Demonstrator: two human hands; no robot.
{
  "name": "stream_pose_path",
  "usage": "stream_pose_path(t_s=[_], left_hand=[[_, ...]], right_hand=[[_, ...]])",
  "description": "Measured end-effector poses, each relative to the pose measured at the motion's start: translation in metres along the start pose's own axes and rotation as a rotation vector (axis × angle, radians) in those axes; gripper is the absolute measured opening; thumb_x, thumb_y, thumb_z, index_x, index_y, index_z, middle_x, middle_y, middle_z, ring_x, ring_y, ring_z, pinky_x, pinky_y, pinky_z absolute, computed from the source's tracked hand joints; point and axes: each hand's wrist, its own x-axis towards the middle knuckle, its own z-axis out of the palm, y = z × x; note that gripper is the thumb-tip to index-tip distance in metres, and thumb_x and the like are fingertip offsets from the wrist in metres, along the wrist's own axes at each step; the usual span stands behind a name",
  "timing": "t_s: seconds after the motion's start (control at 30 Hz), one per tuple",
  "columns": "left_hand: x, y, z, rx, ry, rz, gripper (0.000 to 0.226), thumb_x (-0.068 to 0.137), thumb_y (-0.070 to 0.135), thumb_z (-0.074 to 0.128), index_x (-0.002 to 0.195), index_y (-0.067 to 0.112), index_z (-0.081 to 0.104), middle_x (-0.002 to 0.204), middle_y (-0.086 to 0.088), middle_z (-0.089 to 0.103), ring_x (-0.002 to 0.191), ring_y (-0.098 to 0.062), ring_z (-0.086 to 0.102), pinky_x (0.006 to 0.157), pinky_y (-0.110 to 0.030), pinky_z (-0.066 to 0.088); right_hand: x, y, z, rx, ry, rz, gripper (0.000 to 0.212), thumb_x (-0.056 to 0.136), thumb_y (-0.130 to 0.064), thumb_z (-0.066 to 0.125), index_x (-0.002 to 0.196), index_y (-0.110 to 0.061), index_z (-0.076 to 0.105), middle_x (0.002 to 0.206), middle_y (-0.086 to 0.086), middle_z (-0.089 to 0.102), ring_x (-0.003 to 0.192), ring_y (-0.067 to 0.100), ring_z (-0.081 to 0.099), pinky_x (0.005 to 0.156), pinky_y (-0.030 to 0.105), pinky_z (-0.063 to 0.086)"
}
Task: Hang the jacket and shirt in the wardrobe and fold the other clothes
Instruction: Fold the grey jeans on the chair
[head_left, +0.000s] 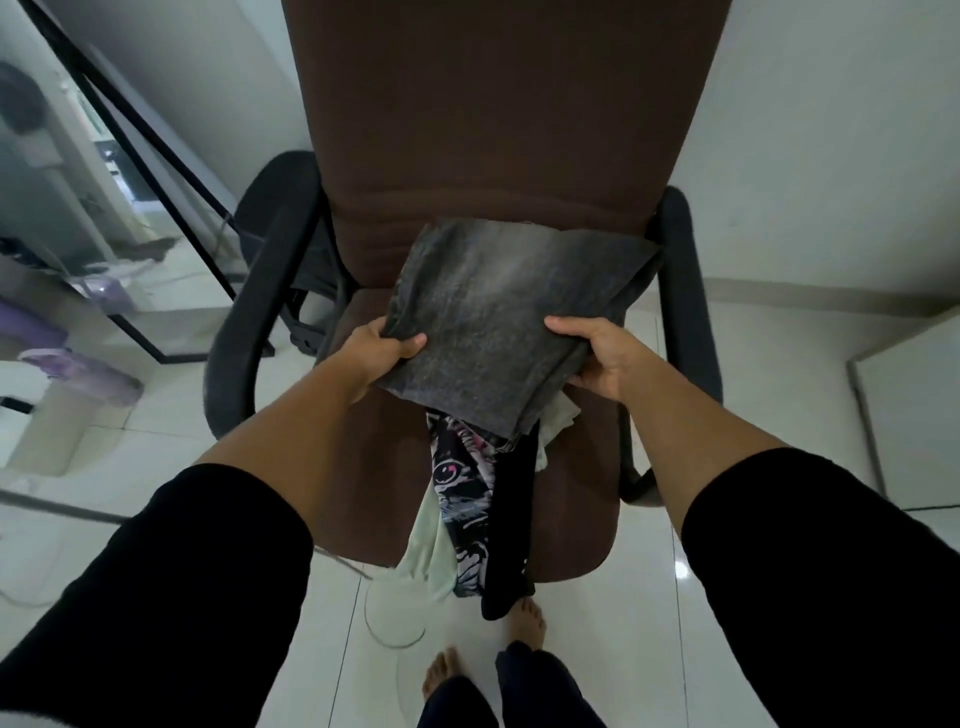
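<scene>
A folded dark grey garment is held flat over the seat of a brown office chair. My left hand grips its near left edge, thumb on top. Its near right edge is gripped by my right hand. Under the grey garment lies a black-and-white printed garment with a cat face. It hangs off the seat's front edge, together with a pale green cloth and a black garment. A white cloth peeks out below my right hand.
The chair has black armrests, one to the left and one to the right. A black-framed mirror leans at the left. A white cable loops on the tiled floor. My bare feet stand below the seat. A white panel stands at right.
</scene>
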Motion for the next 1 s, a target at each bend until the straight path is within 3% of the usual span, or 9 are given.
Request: stream_pose_path(t_s=[0.13, 0.23, 0.37, 0.5, 0.63, 0.73, 0.8, 0.87, 1.0], left_hand=[[-0.049, 0.092, -0.004, -0.007, 0.034, 0.162, 0.049, 0.086, 0.027, 0.068, 0.130, 0.011, 0.053, 0.114, -0.004, 0.060, 0.095, -0.023, 0.060, 0.079, -0.031, 0.049], [-0.082, 0.149, -0.001, -0.049, 0.008, 0.283, 0.051, 0.083, 0.028, 0.071, 0.128, 0.008, 0.055, 0.116, -0.005, 0.062, 0.094, -0.022, 0.061, 0.081, -0.032, 0.050], [-0.124, 0.204, 0.003, -0.188, 0.003, 0.414, 0.046, 0.075, 0.033, 0.078, 0.113, 0.018, 0.058, 0.107, 0.000, 0.063, 0.091, -0.018, 0.063, 0.080, -0.035, 0.054], [-0.150, 0.234, 0.019, -0.395, -0.131, 0.450, 0.091, 0.055, 0.048, 0.087, 0.131, 0.018, 0.048, 0.126, -0.006, 0.059, 0.105, -0.025, 0.062, 0.087, -0.048, 0.054], [-0.178, 0.239, 0.057, -0.704, -0.222, 0.307, 0.112, 0.067, 0.044, 0.081, 0.148, 0.034, 0.004, 0.126, -0.002, 0.042, 0.114, -0.035, 0.051, 0.086, -0.065, 0.043], [-0.189, 0.229, 0.093, -0.695, -0.569, 0.182, 0.134, 0.042, 0.065, 0.084, 0.150, 0.034, 0.011, 0.141, 0.002, 0.041, 0.131, -0.043, 0.039, 0.083, -0.073, 0.040], [-0.210, 0.220, 0.124, -0.598, -0.776, 0.140, 0.124, 0.038, 0.073, 0.080, 0.143, 0.029, 0.034, 0.140, -0.006, 0.049, 0.123, -0.043, 0.048, 0.081, -0.073, 0.041], [-0.236, 0.212, 0.154, -0.542, -0.898, 0.138, 0.088, 0.059, 0.066, 0.074, 0.132, 0.024, 0.047, 0.129, -0.008, 0.058, 0.114, -0.036, 0.055, 0.083, -0.062, 0.047], [-0.272, 0.205, 0.211, -0.402, -1.081, 0.143, 0.054, 0.081, 0.034, 0.068, 0.129, 0.018, 0.050, 0.121, -0.007, 0.064, 0.108, -0.029, 0.061, 0.080, -0.046, 0.053]], right_hand=[[-0.062, -0.067, 0.009, 0.013, -0.016, -0.119, 0.038, 0.082, -0.019, 0.066, 0.118, -0.007, 0.059, 0.117, 0.008, 0.065, 0.102, 0.025, 0.062, 0.091, 0.043, 0.051], [-0.108, -0.110, 0.013, 0.138, -0.038, -0.269, 0.018, 0.089, -0.018, 0.057, 0.104, -0.010, 0.060, 0.101, 0.008, 0.067, 0.091, 0.023, 0.062, 0.076, 0.038, 0.052], [-0.160, -0.145, 0.014, 0.299, -0.028, -0.433, 0.014, 0.091, -0.015, 0.053, 0.101, -0.009, 0.060, 0.099, 0.009, 0.067, 0.090, 0.024, 0.062, 0.076, 0.037, 0.051], [-0.208, -0.156, 0.010, 0.413, 0.008, -0.580, 0.013, 0.092, -0.013, 0.049, 0.096, -0.008, 0.060, 0.096, 0.010, 0.066, 0.088, 0.024, 0.062, 0.079, 0.037, 0.051], [-0.255, -0.150, -0.009, 0.455, 0.104, -0.702, 0.011, 0.092, -0.011, 0.050, 0.096, -0.008, 0.060, 0.094, 0.009, 0.066, 0.087, 0.023, 0.062, 0.077, 0.036, 0.052], [-0.282, -0.136, -0.032, 0.528, 0.185, -0.770, 0.012, 0.091, -0.010, 0.051, 0.099, -0.007, 0.060, 0.094, 0.010, 0.067, 0.087, 0.024, 0.063, 0.074, 0.037, 0.052], [-0.298, -0.124, -0.048, 0.596, 0.254, -0.808, 0.017, 0.091, -0.011, 0.052, 0.105, -0.006, 0.059, 0.095, 0.010, 0.066, 0.087, 0.024, 0.063, 0.072, 0.036, 0.053], [-0.314, -0.110, -0.065, 0.668, 0.322, -0.854, 0.027, 0.090, -0.013, 0.053, 0.116, -0.006, 0.055, 0.100, 0.010, 0.066, 0.090, 0.025, 0.063, 0.071, 0.035, 0.053], [-0.356, -0.081, -0.106, 0.756, 0.444, -0.921, 0.019, 0.090, -0.013, 0.053, 0.107, -0.008, 0.059, 0.100, 0.009, 0.067, 0.090, 0.025, 0.063, 0.076, 0.037, 0.053]])
